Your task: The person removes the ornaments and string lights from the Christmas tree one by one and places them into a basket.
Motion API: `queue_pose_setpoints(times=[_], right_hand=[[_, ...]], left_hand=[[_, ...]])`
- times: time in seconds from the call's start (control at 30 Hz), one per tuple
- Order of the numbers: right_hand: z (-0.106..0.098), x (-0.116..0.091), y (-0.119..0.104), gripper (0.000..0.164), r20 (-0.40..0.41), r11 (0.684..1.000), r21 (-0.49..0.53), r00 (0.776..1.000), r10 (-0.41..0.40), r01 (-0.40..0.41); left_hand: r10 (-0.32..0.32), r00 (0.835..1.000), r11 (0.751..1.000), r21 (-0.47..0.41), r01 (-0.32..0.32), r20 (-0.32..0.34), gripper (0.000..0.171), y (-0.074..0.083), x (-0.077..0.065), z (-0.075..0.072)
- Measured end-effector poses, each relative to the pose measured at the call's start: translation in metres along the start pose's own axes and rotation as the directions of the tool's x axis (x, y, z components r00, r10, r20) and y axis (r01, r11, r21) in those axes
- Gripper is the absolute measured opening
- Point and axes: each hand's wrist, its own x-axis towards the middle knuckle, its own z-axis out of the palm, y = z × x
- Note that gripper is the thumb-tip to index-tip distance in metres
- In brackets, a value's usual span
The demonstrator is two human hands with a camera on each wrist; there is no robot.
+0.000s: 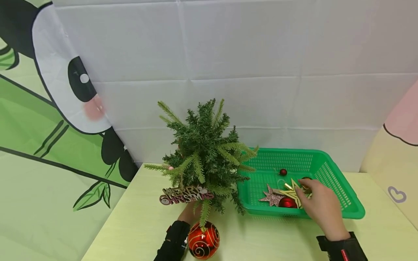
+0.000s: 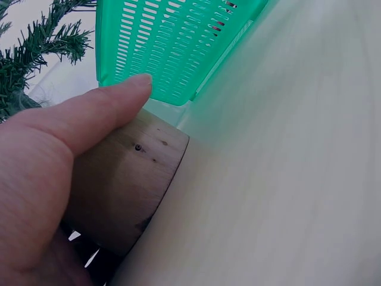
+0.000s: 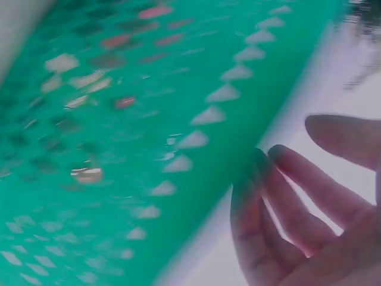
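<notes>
A small artificial Christmas tree (image 1: 205,152) stands on the table, with a "Merry Christmas" sign (image 1: 186,194) hanging on its front. My left hand (image 1: 190,213) holds the tree low down. In the left wrist view the thumb lies along its round wooden base (image 2: 131,179); the other fingers are mostly hidden. My right hand (image 1: 323,206) reaches over the front of the green basket (image 1: 277,213), its fingertips overlapping a gold star (image 1: 294,194). In the blurred right wrist view the fingers (image 3: 315,196) are spread apart with nothing between them.
A large red ball ornament (image 1: 204,240) with gold swirls sits before the tree, beside my left wrist. Inside the basket are a pink glitter star (image 1: 271,196), a red ball (image 1: 287,202) and a small dark red ball (image 1: 283,172). A white cloth (image 1: 245,65) hangs behind.
</notes>
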Motion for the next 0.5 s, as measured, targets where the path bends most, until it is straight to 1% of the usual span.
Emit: queue_pose_setpoints(times=[0.03, 0.07, 0.1, 0.13, 0.17, 0.2, 0.23, 0.27, 0.3, 0.33, 0.37, 0.4, 0.43, 0.47, 0.5], right_hand=[[-0.006, -0.002, -0.009, 0.03, -0.037, 1.0, 0.02, 0.999, -0.017, 0.018], [-0.012, -0.006, -0.019, 0.027, -0.078, 0.998, 0.046, 0.996, -0.035, 0.039], [-0.019, -0.009, -0.03, 0.026, -0.118, 0.995, 0.07, 0.991, -0.06, 0.069], [-0.025, -0.013, -0.042, 0.024, -0.154, 0.99, 0.102, 0.984, -0.085, 0.101], [-0.03, -0.017, -0.053, 0.024, -0.185, 0.98, 0.138, 0.976, -0.116, 0.143], [-0.035, -0.022, -0.064, 0.025, -0.208, 0.966, 0.177, 0.967, -0.148, 0.186], [-0.037, -0.026, -0.075, 0.028, -0.226, 0.95, 0.214, 0.958, -0.179, 0.228], [-0.038, -0.03, -0.084, 0.031, -0.234, 0.933, 0.243, 0.949, -0.209, 0.266], [-0.037, -0.034, -0.093, 0.033, -0.232, 0.914, 0.271, 0.942, -0.241, 0.301], [-0.034, -0.037, -0.101, 0.036, -0.22, 0.894, 0.306, 0.938, -0.267, 0.326], [-0.031, -0.039, -0.107, 0.036, -0.201, 0.876, 0.333, 0.934, -0.295, 0.348], [-0.028, -0.042, -0.113, 0.036, -0.168, 0.861, 0.363, 0.934, -0.315, 0.356], [-0.024, -0.043, -0.118, 0.034, -0.133, 0.848, 0.388, 0.932, -0.337, 0.362], [-0.02, -0.045, -0.123, 0.031, -0.096, 0.833, 0.413, 0.928, -0.361, 0.367], [-0.016, -0.046, -0.126, 0.028, -0.06, 0.818, 0.439, 0.92, -0.387, 0.373]], left_hand=[[0.019, 0.999, 0.999, 0.034, -0.018, -0.029, 0.042, -0.004, 0.002, 0.006], [0.041, 0.999, 0.999, 0.026, -0.04, -0.037, 0.041, -0.007, 0.003, 0.008], [0.051, 0.999, 0.999, -0.017, -0.051, -0.011, 0.043, -0.006, 0.004, 0.007], [0.063, 0.998, 0.997, -0.034, -0.064, -0.013, 0.044, -0.009, 0.006, 0.009], [0.093, 0.996, 0.993, -0.069, -0.093, -0.002, 0.045, -0.012, 0.008, 0.011], [0.113, 0.994, 0.989, -0.097, -0.112, 0.007, 0.046, -0.014, 0.01, 0.011], [0.121, 0.993, 0.988, -0.101, -0.119, 0.01, 0.047, -0.016, 0.011, 0.013], [0.115, 0.992, 0.988, -0.112, -0.11, 0.042, 0.049, -0.005, 0.008, 0.004], [0.142, 0.988, 0.983, -0.13, -0.133, 0.059, 0.051, -0.006, 0.009, 0.003], [0.152, 0.987, 0.982, -0.123, -0.144, 0.058, 0.053, -0.004, 0.009, 0.002], [0.16, 0.984, 0.977, -0.158, -0.146, 0.082, 0.055, 0.001, 0.009, -0.003], [0.156, 0.983, 0.975, -0.174, -0.137, 0.101, 0.057, 0.01, 0.008, -0.01], [0.183, 0.976, 0.968, -0.192, -0.159, 0.114, 0.059, 0.013, 0.007, -0.013], [0.22, 0.971, 0.963, -0.178, -0.201, 0.094, 0.055, 0.017, 0.007, -0.014], [0.249, 0.965, 0.952, -0.204, -0.228, 0.083, 0.057, 0.015, 0.011, -0.012]])
